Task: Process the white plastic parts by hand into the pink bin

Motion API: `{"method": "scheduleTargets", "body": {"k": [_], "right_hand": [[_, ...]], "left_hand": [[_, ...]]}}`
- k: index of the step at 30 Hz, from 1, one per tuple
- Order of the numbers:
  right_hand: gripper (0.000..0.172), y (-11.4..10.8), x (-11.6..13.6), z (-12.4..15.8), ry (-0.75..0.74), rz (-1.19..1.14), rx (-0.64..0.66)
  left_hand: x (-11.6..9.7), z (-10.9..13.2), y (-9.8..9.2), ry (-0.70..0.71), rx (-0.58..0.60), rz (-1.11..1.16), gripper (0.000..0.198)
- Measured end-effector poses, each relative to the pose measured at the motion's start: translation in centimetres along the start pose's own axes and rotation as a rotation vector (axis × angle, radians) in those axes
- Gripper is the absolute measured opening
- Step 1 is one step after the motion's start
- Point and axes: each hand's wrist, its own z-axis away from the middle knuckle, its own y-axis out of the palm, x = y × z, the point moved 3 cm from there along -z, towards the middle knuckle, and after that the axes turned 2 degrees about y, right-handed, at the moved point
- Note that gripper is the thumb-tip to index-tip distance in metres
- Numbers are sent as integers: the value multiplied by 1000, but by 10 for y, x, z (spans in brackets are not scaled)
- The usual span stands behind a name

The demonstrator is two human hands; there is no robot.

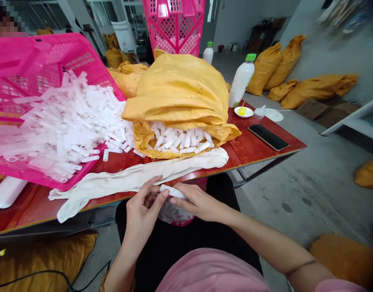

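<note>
Through the head feed I see my left hand (142, 207) raised, thumb (162, 198) and index finger (152, 182) slightly apart; my right hand (203, 202) faces it, fingers (185, 190) pinched, forearm (265, 239) slanting in from lower right.

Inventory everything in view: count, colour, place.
held tube: one, white, above lap
loose tubes: many, white, basket, sack mouth
container: one, pink, below held tube
baskets: at least two, pink, left and behind
big sack: one, yellow, mid-table
cloth: one, white, table's front
bottles: two, white, beyond sack's right
dishes: several, whitish, table's right
phone: one, dark, table's right
table: one, red, ahead
floor sacks: several, orange, around
left grip, right grip: one each, bare, on tube
</note>
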Motion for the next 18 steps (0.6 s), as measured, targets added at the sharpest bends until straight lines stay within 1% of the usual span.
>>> {"method": "scheduleTargets", "body": {"k": [1,2,3,4,6,9,11,13,15,16,18], "right_hand": [[29,-1,1,0,11,-68,43],[30,-2,2,-1,14,-120,80],[31,-3,2,0,9,-153,107],[30,-4,3,0,7,-161,116],[24,-4,2,2,25,-94,77],[20,-4,0,5,61,54,-7],[23,-2,-2,7,53,7,13],[28,0,-7,8,56,-146,84],[33,3,-12,9,79,-283,135],[34,4,-15,9,89,-313,138],[35,4,-18,8,91,-291,128]], "left_hand": [[0,-1,-2,9,2,20,31],[0,-2,-4,28,28,23,25],[-1,-3,-6,47,74,11,21],[-1,-3,-6,54,130,-8,22],[0,-3,-5,21,202,-12,32],[4,0,-1,-98,186,54,37],[5,4,4,-131,189,87,37],[6,7,8,-114,218,86,40],[6,9,10,-65,251,61,42],[7,9,10,-31,266,39,39],[9,9,8,43,303,-12,29]]}}
